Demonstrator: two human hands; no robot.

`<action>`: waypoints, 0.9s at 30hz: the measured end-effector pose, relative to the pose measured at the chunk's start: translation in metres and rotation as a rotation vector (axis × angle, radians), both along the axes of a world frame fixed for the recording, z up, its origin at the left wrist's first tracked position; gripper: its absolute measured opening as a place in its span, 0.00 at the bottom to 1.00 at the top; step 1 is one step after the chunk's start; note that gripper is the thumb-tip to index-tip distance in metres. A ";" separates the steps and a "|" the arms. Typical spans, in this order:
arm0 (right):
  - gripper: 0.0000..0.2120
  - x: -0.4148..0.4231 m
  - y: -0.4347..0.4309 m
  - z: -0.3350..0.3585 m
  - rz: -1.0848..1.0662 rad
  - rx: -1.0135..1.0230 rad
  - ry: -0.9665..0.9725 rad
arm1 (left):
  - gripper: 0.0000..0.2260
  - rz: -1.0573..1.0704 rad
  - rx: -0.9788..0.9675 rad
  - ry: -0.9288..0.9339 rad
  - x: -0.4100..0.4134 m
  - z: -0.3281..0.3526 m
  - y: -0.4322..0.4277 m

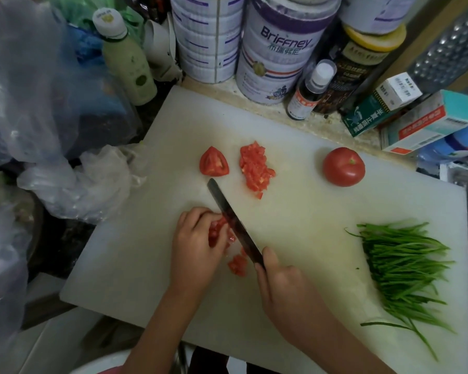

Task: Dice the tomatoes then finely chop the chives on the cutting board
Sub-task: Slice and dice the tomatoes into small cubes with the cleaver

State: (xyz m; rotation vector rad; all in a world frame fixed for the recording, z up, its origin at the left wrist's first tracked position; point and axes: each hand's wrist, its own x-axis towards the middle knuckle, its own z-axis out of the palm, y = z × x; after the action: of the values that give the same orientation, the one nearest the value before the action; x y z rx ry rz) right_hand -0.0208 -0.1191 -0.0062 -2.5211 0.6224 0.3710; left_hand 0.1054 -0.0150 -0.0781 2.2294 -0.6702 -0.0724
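Note:
On the white cutting board (295, 265), my left hand (195, 244) curls over a piece of tomato (217, 230) and holds it down. My right hand (278, 282) grips the handle of a dark knife (231, 220), whose blade lies against that piece. A few cut bits (237, 264) lie just below the blade. Farther back sit a tomato wedge (214, 161), a pile of diced tomato (256, 168) and a whole tomato (343, 166). A bunch of uncut chives (400, 268) lies at the board's right side.
Large tins (278, 47), small bottles (311, 90) and boxes (427, 122) crowd the counter behind the board. A pale green bottle (127, 58) and crumpled plastic bags (79, 179) stand at the left. A metal grater (454, 44) leans at the far right.

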 end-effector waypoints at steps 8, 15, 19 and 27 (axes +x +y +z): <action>0.14 -0.010 -0.010 -0.002 -0.002 0.012 0.029 | 0.01 0.033 -0.021 0.059 0.005 0.002 0.000; 0.08 -0.013 -0.021 0.000 -0.028 0.137 -0.069 | 0.05 0.026 -0.013 0.088 0.008 0.005 0.001; 0.07 -0.030 -0.031 0.005 -0.129 0.180 -0.085 | 0.05 0.001 -0.033 0.129 0.005 0.003 0.012; 0.13 -0.075 -0.021 -0.022 -0.452 0.343 -0.016 | 0.20 -0.080 -0.054 0.082 -0.002 0.005 0.023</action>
State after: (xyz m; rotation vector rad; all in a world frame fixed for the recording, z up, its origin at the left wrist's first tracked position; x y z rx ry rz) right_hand -0.0962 -0.1406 -0.0285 -1.9871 1.0009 0.2626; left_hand 0.1038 0.0085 -0.0736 2.1356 -0.7084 -0.1831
